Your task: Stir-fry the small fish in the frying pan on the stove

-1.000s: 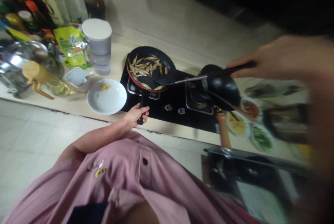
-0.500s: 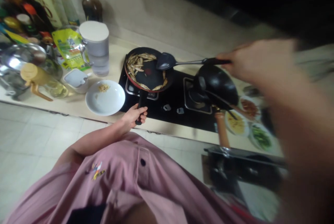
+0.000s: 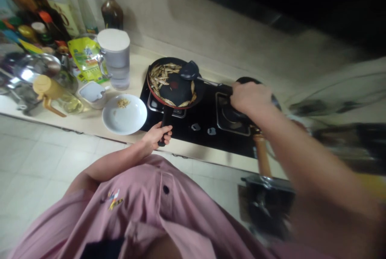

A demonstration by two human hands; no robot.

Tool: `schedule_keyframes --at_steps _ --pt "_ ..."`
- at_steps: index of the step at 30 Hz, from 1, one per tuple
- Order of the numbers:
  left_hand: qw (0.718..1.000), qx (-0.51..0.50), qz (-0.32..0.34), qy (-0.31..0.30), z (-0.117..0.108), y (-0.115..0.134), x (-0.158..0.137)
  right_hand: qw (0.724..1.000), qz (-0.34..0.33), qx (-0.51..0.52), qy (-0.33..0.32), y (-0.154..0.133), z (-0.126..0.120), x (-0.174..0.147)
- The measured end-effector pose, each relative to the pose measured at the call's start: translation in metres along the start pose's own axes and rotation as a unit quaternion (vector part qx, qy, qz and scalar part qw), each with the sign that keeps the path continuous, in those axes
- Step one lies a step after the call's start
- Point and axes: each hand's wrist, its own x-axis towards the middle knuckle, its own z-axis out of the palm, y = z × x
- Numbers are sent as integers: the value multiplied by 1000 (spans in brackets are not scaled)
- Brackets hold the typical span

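Note:
My left hand [image 3: 158,135] is closed round the black handle of a frying pan [image 3: 181,90] on the left burner. Small fried fish [image 3: 159,77] lie bunched along the pan's left side, and a few more rest along its front and right edge. My right hand [image 3: 251,97] grips the black handle of a spatula [image 3: 189,70], whose dark blade is over the pan's far right part. Whether the blade touches the pan I cannot tell. Behind my right hand and forearm, a dark wok [image 3: 249,80] with a wooden handle [image 3: 262,156] is partly hidden.
A white plate [image 3: 125,120] with chopped bits stands left of the stove [image 3: 205,138]. Beyond it are a water pitcher [image 3: 116,60], a lidded white container [image 3: 92,93], an oil jug [image 3: 57,96], a yellow-green pouch [image 3: 87,58] and several bottles. Dishes on the right are mostly covered by my arm.
My right hand has come lower and nearer to the pan, and the spatula handle now slants down to the right. My left hand keeps its hold on the pan handle.

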Motion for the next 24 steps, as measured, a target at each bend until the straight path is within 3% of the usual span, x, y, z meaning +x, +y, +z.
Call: schedule_keyframes --at_steps 3,5,6,7,9,14,16,18,20,24 --pt "1000 1 -1 -8 0 0 -1 997 22 -68 -21 25 5 -7" --pt "1000 0 -2 -7 0 0 0 999 15 35 -6 45 18 -14" --pt "1000 -1 -2 -6 0 -1 0 990 21 139 -13 54 26 -18" --pt "1000 -1 0 -6 -1 -1 1 961 47 272 -34 59 35 -23" --pt "1000 2 3 -7 -2 -3 2 856 63 505 -85 61 55 -31" --pt "1000 4 4 -6 -3 -2 2 669 43 728 -144 11 89 -30" --pt "1000 1 1 -2 -1 -1 0 618 40 769 -158 -13 94 -21" --pt "1000 2 -1 5 1 0 -1 600 43 782 -162 -31 98 -12" --pt "1000 4 -1 10 2 1 -2 600 48 781 -169 -40 101 -10" --pt "1000 7 -1 4 2 1 -2 614 68 762 -193 -24 107 -43"
